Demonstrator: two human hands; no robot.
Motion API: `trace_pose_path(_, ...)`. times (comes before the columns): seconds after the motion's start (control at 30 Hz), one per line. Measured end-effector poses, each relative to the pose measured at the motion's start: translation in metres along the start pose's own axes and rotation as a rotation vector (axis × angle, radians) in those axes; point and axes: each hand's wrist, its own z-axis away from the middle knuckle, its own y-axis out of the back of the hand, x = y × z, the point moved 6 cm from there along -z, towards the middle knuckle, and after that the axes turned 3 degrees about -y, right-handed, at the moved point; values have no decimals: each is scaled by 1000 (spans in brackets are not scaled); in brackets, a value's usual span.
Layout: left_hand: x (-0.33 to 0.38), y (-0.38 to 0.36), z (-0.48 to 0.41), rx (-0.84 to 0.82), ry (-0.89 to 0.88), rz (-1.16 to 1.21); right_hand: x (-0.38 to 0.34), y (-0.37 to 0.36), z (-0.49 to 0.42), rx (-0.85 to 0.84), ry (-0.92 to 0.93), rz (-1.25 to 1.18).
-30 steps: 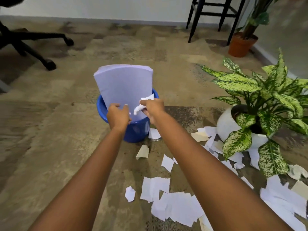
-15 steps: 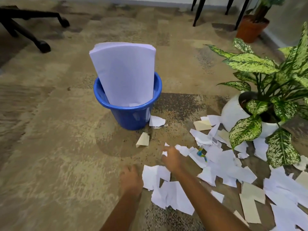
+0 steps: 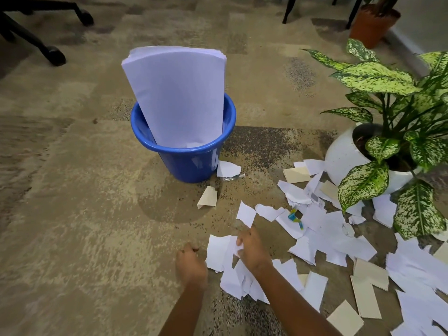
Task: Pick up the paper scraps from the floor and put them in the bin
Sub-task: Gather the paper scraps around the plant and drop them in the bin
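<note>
Down low over a fuzzy tan carpet [image 3: 72,214] with dark speckles. Pinching a torn white scrap [image 3: 238,245] between thumb and fingers of the right hand [image 3: 252,249]. Under that hand and off to its right, lots more paper scraps [image 3: 339,241]: thin, flat, ragged at the edges, mostly white, some cream. Tiny print on one crumpled scrap [image 3: 297,198] ahead and right of the right hand, too small to read. Just by it, a little blue and yellow thing [image 3: 294,218]. Left hand [image 3: 191,263] just left of the scraps, knuckles up, fingers curled under; cannot tell if anything is inside. Well ahead of both hands, a round blue plastic bin [image 3: 189,163], smooth and shiny, with a tall stack of white sheets [image 3: 177,93] standing in it. Far off to the right of the hands, a round white pot [image 3: 344,158] with spotty green leaves [image 3: 373,78].
</note>
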Motion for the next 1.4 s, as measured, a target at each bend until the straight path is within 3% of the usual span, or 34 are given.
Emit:
trace_pose_path(0.1, 11, -2, -1, 1, -124, 102, 10, 6, 6, 88, -25, -182)
trace_pose_path(0.17, 21, -8, 3, -28, -211, 43, 14, 9, 16, 137, -8, -200)
trace_pose_path(0.33, 30, -28, 13, -115, -317, -165, 19, 0, 46, 179, 116, 21)
trace_pose_path(0.47, 29, -37, 22, -86, -372, -309, 19, -25, 61, 45, 149, 99)
trace_pose_path(0.67, 33, -40, 12, -98, -381, -327, 16, -36, 61, 23, 161, 173)
trace_pose_path(0.87, 33, -37, 6, -135, -271, -260, 20, -24, 47, 21, 153, 117)
trace_pose_path(1.17, 44, -41, 4, -116, -199, -385, 39, 23, 26, 131, 8, -248)
trace_pose_path(1.4, 47, -34, -6, -175, -176, -274, 52, 34, 11, 163, -191, -447)
